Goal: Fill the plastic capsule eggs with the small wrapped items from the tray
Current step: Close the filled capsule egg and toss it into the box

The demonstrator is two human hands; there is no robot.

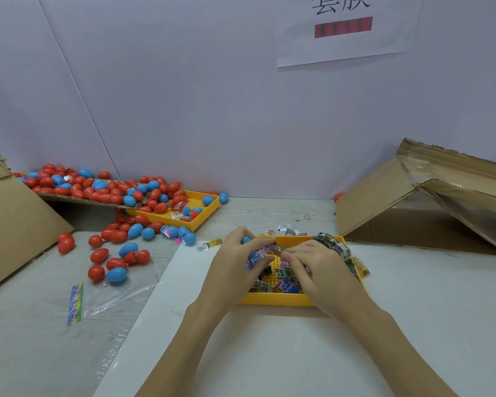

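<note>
Head view: loose eggs [106, 259] beside cardboard [15, 224].

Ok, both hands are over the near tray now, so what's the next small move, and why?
Probably bring the wrapped item pinched by the right hand across into the blue egg held by the left hand. Both hands meet over the yellow tray, and the egg sits close beside the item. Whether the egg is open is hidden by fingers.

Glossy plastic eggs [98, 255], matt yellow plastic tray [272, 300], rough brown cardboard box [384, 202].
</note>
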